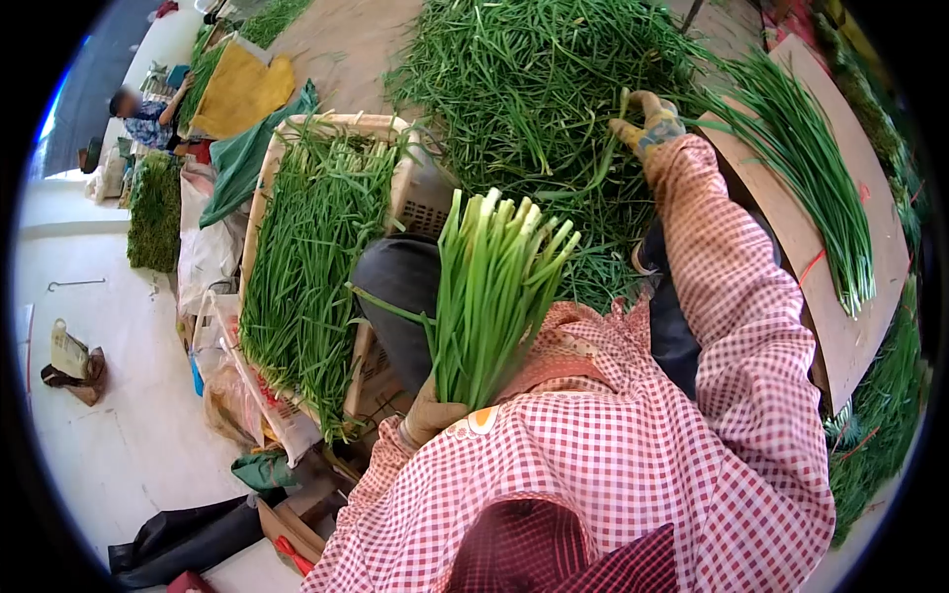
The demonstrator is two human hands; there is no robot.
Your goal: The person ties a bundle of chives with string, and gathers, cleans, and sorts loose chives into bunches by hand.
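My left hand [432,415], in a tan work glove, is closed around the lower part of a thick bunch of garlic chives [489,287]. The pale cut ends point up and away from me, and the bunch stands close against my checked smock. My right hand [652,124], in a yellow and grey glove, is stretched out over the right side of a large heap of loose green leaves [534,89]. Its thumb and fingers are apart. Thin leaves lie just beside the fingertips, and I see nothing clearly gripped.
To my left a plastic crate [259,188] is packed with chives. On the right, a neat bundle of chives [820,178] lies on a cardboard sheet [855,351], with more greens beyond. A person [153,124] works at the far left, near a yellow cloth [242,89].
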